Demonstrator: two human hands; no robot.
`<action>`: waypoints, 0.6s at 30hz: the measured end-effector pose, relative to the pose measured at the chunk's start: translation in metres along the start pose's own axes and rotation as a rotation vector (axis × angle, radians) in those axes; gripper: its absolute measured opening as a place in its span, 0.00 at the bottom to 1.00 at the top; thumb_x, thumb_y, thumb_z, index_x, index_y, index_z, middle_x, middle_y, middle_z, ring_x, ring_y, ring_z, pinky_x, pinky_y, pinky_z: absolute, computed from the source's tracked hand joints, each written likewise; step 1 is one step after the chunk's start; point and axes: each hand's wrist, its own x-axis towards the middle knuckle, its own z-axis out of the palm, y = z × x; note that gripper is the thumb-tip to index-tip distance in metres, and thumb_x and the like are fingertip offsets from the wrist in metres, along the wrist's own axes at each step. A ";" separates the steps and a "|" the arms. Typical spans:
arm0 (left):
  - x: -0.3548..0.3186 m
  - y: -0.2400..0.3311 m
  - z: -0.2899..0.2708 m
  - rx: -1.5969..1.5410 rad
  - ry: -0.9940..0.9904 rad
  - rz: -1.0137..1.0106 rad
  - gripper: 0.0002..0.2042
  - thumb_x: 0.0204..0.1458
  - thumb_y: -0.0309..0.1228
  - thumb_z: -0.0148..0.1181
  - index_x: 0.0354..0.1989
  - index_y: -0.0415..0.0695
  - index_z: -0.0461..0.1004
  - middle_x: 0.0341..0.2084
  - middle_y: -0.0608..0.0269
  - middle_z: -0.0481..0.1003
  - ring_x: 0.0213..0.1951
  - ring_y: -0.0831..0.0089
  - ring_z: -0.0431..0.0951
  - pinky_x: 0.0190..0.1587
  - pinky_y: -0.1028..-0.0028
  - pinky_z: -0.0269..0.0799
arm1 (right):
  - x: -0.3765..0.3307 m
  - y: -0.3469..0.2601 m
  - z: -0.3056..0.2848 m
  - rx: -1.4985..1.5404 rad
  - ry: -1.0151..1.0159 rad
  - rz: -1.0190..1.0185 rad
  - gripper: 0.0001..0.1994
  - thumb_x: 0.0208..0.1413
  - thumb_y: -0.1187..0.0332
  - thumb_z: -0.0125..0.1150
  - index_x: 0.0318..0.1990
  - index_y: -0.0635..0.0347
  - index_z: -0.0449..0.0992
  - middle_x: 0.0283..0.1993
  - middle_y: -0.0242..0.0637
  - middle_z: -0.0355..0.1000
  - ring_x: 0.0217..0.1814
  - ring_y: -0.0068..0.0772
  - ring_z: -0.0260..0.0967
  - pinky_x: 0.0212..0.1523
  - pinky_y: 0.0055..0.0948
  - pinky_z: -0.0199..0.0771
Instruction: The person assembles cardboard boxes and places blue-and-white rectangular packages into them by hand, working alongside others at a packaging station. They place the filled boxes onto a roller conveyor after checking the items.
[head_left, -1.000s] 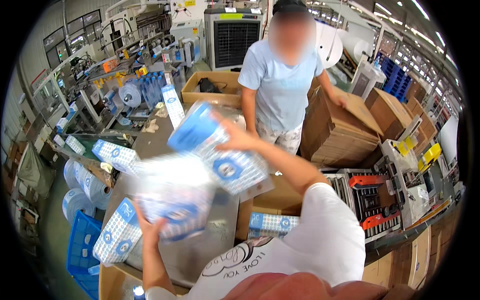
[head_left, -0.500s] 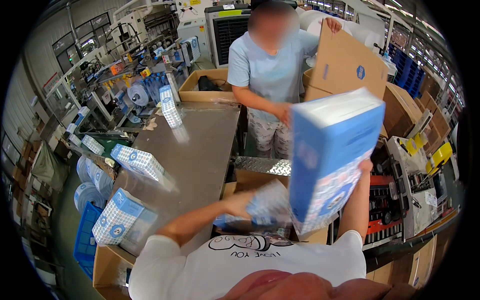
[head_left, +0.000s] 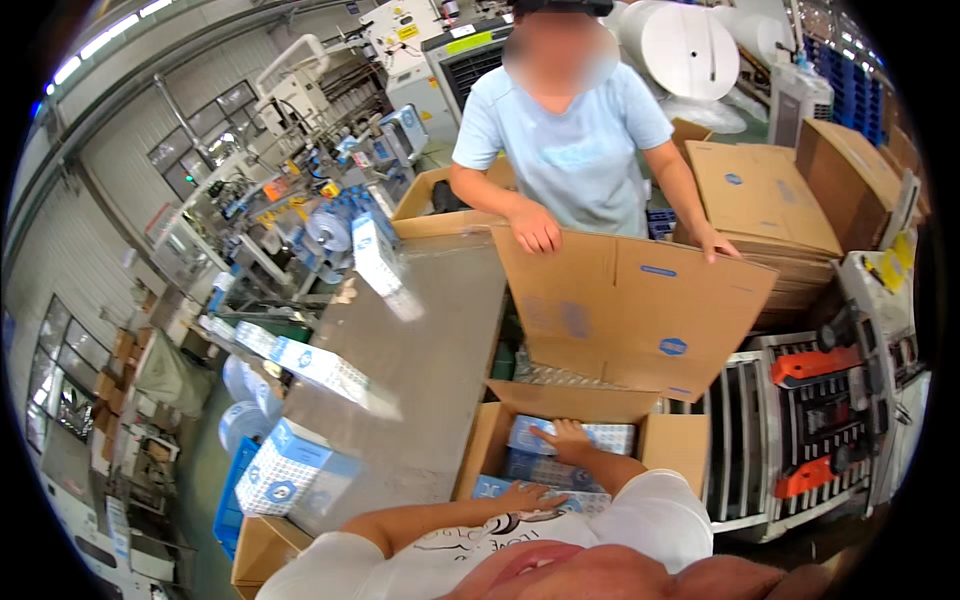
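An open cardboard box (head_left: 675,440) stands close in front of me with several blue and white packs inside. My right hand (head_left: 566,441) lies over a far pack (head_left: 612,437) in the box, thumb and fingers apart. Nearer to me, my left hand (head_left: 530,498) rests with outstretched fingers on another pack (head_left: 490,487) along the near side. Part of that pack is hidden by my hand and shirt. A further blue pack (head_left: 540,470) shows between the two hands.
On the metal table (head_left: 440,330) to the left stand several wrapped packs, the nearest a blue and white pack (head_left: 280,470). Across from me a co-worker holds a flat carton (head_left: 640,320) with both hands. Stacked cartons (head_left: 765,200) and a roller conveyor (head_left: 735,440) are at right.
The large blue pack my right hand held up and the pack in my left hand have gone down; both hands now rest on packs in the box. The co-worker's carton has swung down toward me.
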 end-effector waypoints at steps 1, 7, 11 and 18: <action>-0.014 -0.009 0.006 -0.187 0.119 -0.019 0.29 0.62 0.47 0.47 0.71 0.60 0.50 0.62 0.44 0.62 0.64 0.45 0.61 0.62 0.43 0.56 | 0.002 0.006 0.022 0.007 -0.014 -0.003 0.49 0.40 0.62 0.73 0.71 0.28 0.52 0.58 0.50 0.62 0.62 0.53 0.58 0.58 0.48 0.58; -0.188 -0.045 0.020 -0.957 1.333 -0.569 0.18 0.58 0.30 0.58 0.55 0.39 0.70 0.42 0.59 0.78 0.39 0.74 0.77 0.45 0.72 0.74 | 0.022 0.013 0.036 0.058 -0.157 0.069 0.44 0.47 0.57 0.67 0.72 0.33 0.50 0.68 0.53 0.53 0.72 0.58 0.46 0.66 0.51 0.50; -0.350 -0.024 0.176 -0.546 1.798 -1.624 0.11 0.57 0.24 0.54 0.48 0.35 0.73 0.42 0.52 0.77 0.43 0.67 0.76 0.48 0.69 0.72 | 0.026 -0.029 0.008 0.313 -0.500 0.232 0.41 0.54 0.44 0.57 0.72 0.48 0.51 0.69 0.60 0.54 0.71 0.60 0.51 0.68 0.48 0.52; -0.344 0.142 0.468 -0.621 0.299 -2.241 0.33 0.54 0.44 0.59 0.63 0.36 0.57 0.51 0.38 0.69 0.55 0.48 0.69 0.59 0.55 0.64 | -0.072 -0.135 -0.055 0.277 -0.261 0.071 0.37 0.55 0.43 0.57 0.63 0.65 0.65 0.63 0.57 0.63 0.64 0.60 0.62 0.63 0.45 0.63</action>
